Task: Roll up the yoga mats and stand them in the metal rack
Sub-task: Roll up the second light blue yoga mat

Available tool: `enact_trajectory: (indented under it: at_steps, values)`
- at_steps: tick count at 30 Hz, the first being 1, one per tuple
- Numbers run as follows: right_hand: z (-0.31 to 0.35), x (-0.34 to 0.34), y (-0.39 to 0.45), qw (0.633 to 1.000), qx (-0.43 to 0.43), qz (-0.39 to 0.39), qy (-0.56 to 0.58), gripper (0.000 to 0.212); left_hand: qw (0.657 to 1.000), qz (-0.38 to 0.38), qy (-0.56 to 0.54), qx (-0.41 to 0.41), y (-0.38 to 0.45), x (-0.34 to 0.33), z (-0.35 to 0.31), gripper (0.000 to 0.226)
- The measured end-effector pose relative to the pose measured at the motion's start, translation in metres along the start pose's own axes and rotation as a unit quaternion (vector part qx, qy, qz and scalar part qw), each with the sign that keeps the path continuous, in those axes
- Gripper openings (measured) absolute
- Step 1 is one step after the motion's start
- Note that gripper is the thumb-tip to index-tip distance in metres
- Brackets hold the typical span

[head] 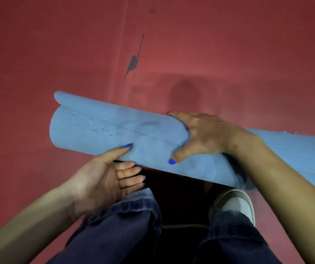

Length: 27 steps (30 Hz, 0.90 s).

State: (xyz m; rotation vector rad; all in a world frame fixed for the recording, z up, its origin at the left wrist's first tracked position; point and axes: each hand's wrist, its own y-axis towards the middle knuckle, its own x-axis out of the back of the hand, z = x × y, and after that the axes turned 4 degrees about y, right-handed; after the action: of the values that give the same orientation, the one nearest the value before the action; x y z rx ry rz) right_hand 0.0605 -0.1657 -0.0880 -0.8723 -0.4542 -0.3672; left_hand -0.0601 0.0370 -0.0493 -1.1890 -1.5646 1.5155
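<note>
**Blue mat rolled and held across my knees**

Much of this is cut off or hard to read. The right end of the blue yoga mat [114,130] runs out of view at the edge, so I cannot see how that end is wound. My right forearm covers part of the roll's near side, and my left fingers [132,174] tuck beneath the roll, with only their undersides showing. Below the roll the gap between my legs is too dark to make out. Only the toe of my white shoe [235,204] shows; the other foot is hidden under my jeans [126,225].

The mat lies as a thick roll, slanting from upper left to lower right, above the red floor mat [57,44], which carries a dark scuff. Its loose outer flap sits on the far side at the left end. My left hand [103,178] cups the roll from below, palm up, thumb pressed on the near face and fingers curled under. My right hand [204,134] lies over the top, fingers wrapped across the far side and thumb spread down the near face, clamping the roll.
</note>
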Motion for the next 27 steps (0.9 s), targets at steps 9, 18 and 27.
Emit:
enact_trajectory:
  at_steps: [9, 18, 27]
  values:
    - [0.011, -0.006, -0.008, 0.998, -0.005, -0.02, -0.055, 0.119, 0.997, 0.078, 0.02, 0.01, 0.016, -0.039, -0.003, 0.08]
    - [0.035, -0.025, -0.016, 0.988, -0.038, -0.062, -0.136, 0.114, 0.994, 0.083, -0.067, -0.031, 0.018, -0.052, -0.003, 0.063]
    - [0.046, -0.03, -0.025, 0.986, -0.058, -0.038, -0.148, 0.12, 0.985, 0.01, -0.167, -0.042, 0.017, -0.062, 0.002, 0.048]
